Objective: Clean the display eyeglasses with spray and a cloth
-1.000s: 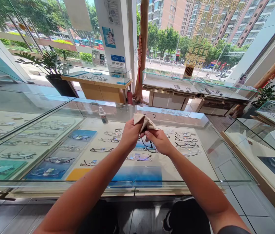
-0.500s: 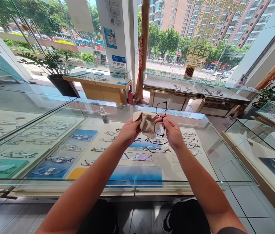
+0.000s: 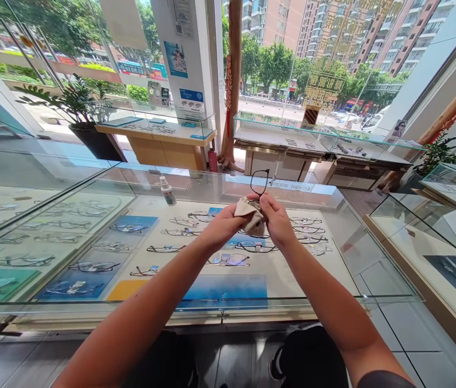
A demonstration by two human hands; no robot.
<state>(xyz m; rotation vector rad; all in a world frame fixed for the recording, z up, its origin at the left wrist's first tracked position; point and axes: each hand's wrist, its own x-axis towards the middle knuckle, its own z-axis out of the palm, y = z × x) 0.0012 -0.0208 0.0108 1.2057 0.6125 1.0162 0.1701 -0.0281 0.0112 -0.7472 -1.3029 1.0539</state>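
Above the glass showcase, my right hand is closed on a pair of dark-rimmed eyeglasses, one lens rim standing up above the fingers. My left hand pinches a beige cleaning cloth. The cloth is wrapped around the lower lens of the eyeglasses, which it hides. Both hands are close together, their fingertips nearly meeting at the cloth. To the left of them a white spray bottle stands upright on the glass top.
Rows of spectacle frames lie inside the showcase under the glass. Another glass case stands to the right. Farther back are a wooden display counter, a potted plant and a tree-trunk post before the windows.
My left hand has moved right, bringing the cloth around the lower lens of the eyeglasses, which was bare before. My right hand still holds the eyeglasses. The view has shifted slightly.
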